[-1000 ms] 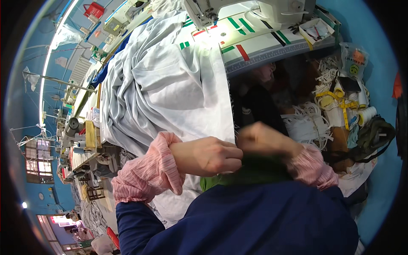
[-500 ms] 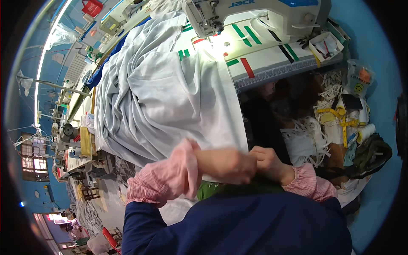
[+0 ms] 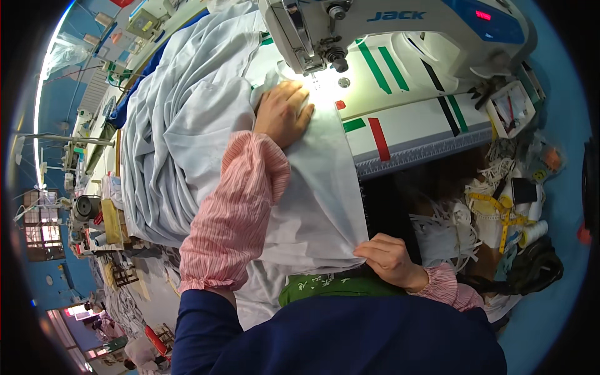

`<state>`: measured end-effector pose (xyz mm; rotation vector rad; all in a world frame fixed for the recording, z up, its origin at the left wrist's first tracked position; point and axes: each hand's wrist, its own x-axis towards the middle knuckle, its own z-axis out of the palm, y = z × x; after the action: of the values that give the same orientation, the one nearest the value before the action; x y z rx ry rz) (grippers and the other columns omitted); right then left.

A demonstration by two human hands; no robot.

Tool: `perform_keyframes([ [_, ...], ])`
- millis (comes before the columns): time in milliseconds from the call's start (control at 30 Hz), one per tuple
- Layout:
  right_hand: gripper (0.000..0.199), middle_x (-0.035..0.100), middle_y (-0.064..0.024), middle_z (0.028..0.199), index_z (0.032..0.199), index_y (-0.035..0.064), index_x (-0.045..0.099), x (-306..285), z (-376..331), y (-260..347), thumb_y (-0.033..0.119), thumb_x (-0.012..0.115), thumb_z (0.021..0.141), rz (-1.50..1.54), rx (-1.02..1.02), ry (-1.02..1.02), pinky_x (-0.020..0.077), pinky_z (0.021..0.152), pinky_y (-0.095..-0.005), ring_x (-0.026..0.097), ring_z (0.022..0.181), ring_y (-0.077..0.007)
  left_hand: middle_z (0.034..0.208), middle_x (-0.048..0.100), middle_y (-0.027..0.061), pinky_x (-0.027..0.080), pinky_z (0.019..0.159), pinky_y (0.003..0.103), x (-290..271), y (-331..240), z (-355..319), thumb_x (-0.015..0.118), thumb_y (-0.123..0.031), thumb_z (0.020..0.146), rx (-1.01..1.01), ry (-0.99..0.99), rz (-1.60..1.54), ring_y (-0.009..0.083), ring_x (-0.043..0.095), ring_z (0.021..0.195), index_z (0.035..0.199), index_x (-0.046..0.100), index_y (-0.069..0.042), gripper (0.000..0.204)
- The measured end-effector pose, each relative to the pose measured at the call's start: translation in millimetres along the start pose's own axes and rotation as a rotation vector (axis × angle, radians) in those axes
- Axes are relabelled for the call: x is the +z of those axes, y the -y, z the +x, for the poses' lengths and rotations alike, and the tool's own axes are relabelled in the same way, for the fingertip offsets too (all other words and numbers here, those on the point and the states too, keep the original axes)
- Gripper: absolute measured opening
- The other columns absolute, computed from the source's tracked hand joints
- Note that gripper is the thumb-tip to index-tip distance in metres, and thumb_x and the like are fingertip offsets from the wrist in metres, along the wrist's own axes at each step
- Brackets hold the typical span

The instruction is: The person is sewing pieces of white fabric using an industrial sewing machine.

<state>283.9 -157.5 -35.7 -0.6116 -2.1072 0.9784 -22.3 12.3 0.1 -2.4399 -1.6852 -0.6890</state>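
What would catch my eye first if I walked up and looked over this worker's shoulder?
Probably the great heap of pale grey-blue fabric spilling over the table's left side. Next, the white sewing machine at the top, its lamp lighting the spot where the left hand presses the cloth flat. Lower right, the right hand pinches the fabric's hanging corner.

The cloth [image 3: 187, 125] in the middle of the frame is pale grey-blue. The sleeve covers [image 3: 234, 212] are pink with fine stripes. The sewing machine [image 3: 400, 25] at the top is white and blue. The surface [image 3: 412, 119] is white with green, red and black stripes.
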Motion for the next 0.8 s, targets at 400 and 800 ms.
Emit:
perform_keyframes([
  [400,0.031,0.070,-0.0100,0.088,0.089,0.0000,0.070,-4.6,62.1,-25.2,-0.013,0.069,0.061,-0.006,-0.014,-0.044,0.0536,0.060,-0.0308,0.066,0.073,-0.0241,0.147,0.035,0.0064,0.010,0.109,0.072,19.0,80.9,51.1,0.050,-0.045,0.092,-0.160,0.328,0.051,0.0357,0.025,0.141,0.130,0.056,-0.020,0.046],
  [800,0.034,0.069,-0.0102,0.088,0.092,0.0009,0.069,-22.3,134.8,-31.1,-0.013,0.066,0.061,-0.130,-0.023,-0.017,0.0524,0.062,-0.0325,0.064,0.072,-0.0255,0.159,0.021,0.0023,0.006,0.110,0.071,29.4,134.2,106.8,0.048,-0.067,0.082,-0.359,0.355,0.272,0.0419,0.022,0.143,0.142,0.044,-0.036,0.068],
])
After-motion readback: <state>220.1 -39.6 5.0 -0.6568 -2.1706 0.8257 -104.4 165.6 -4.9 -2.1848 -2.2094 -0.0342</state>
